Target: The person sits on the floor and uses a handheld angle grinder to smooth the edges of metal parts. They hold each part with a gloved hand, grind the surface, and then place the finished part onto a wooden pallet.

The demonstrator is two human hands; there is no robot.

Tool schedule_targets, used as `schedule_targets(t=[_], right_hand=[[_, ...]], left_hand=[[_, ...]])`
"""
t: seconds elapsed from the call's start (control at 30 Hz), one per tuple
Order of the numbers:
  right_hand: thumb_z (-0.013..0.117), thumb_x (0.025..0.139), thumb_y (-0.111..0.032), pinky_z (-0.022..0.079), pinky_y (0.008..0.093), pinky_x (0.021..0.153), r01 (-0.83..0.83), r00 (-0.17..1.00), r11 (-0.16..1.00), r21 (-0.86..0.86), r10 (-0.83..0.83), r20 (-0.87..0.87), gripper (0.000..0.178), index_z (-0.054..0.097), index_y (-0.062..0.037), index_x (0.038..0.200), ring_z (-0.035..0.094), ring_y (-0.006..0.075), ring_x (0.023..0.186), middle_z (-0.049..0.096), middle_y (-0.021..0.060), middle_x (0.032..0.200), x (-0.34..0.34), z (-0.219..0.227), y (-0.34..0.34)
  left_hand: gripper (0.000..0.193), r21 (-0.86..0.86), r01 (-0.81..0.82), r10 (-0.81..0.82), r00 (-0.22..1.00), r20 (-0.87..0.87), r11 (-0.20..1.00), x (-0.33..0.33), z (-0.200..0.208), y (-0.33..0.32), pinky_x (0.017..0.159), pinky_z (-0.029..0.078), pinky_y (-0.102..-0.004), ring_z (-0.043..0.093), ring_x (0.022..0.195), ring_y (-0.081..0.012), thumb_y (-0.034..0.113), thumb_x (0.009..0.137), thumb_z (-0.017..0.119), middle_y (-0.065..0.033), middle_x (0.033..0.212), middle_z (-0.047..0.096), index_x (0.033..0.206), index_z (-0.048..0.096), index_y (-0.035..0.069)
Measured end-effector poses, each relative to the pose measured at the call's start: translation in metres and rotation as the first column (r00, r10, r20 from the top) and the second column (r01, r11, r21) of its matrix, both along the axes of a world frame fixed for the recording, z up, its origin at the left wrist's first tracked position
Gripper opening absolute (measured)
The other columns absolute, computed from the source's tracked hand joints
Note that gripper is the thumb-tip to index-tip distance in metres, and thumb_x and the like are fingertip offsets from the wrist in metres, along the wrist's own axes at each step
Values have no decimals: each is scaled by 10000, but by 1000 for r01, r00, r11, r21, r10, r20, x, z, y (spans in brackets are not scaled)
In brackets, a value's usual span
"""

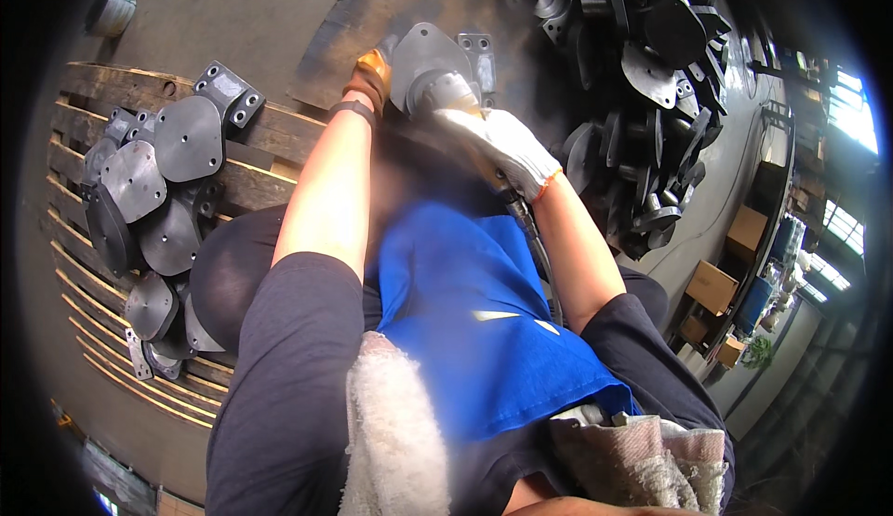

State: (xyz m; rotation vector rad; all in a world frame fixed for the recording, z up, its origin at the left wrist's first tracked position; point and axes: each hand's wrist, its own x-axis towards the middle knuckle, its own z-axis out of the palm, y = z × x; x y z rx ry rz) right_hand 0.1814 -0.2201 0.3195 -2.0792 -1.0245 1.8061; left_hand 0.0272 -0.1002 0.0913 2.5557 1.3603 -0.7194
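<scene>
A grey metal bracket [423, 49] stands in front of me: a rounded plate with a small hole near its top, and a holed rectangular flange [481, 59] beside it. My left hand [371, 73], in an orange and dark glove, is closed on the plate's left edge; its fingertips are partly hidden. My right hand [510, 147], in a white knit glove with an orange cuff, is wrapped round a hand-held air grinder [445, 94]. The grinder's head lies against the lower part of the plate. A dark hose [523, 217] runs from its handle down past my apron.
Similar brackets [191, 135] lie on a slatted wooden pallet [270, 189] at left. A tall heap of dark brackets [642, 98] stands close on the right. A brown board [339, 37] lies ahead. Cardboard boxes [712, 286] sit farther right, and a metal bucket [110, 14] stands far left.
</scene>
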Motion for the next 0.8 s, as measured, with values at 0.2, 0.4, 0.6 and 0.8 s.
schedule_targets(t=[0.2, 0.4, 0.6, 0.8], right_hand=[[696, 908, -545, 441, 309, 574, -99, 987, 994, -51, 104, 122, 522, 699, -29, 829, 555, 143, 599, 625, 37, 681, -1, 7, 6], [687, 917, -528, 457, 311, 587, -93, 988, 996, 8, 91, 125, 502, 707, -35, 825, 568, 149, 597, 633, 41, 678, 6, -4, -10], [690, 938, -453, 480, 357, 601, -175, 984, 892, 416, 166, 59, 422, 707, -48, 819, 574, 183, 580, 640, 80, 675, 36, -50, -52], [713, 927, -475, 473, 312, 574, 41, 996, 998, -37, -44, -72, 470, 666, -17, 832, 582, 131, 603, 607, 41, 687, 21, -28, -25]], left_hand=[[561, 21, 142, -143, 988, 64, 990, 3, 16, 1, 1242, 231, -343, 390, 1483, -205, 309, 1047, 437, -17, 1608, 424, 1582, 384, 151], [535, 65, 79, -85, 993, 85, 995, -6, 0, -1, 1237, 241, -355, 389, 1481, -213, 299, 1052, 419, -23, 1569, 476, 1565, 407, 146], [497, 84, 20, -37, 978, 206, 996, -9, -25, 1, 1191, 338, -321, 473, 1423, -247, 145, 1027, 474, -79, 1545, 495, 1522, 442, 118], [516, 54, -25, 14, 981, 192, 998, -6, 33, -6, 1151, 394, -309, 509, 1392, -271, 69, 1001, 504, -116, 1528, 508, 1513, 446, 106]])
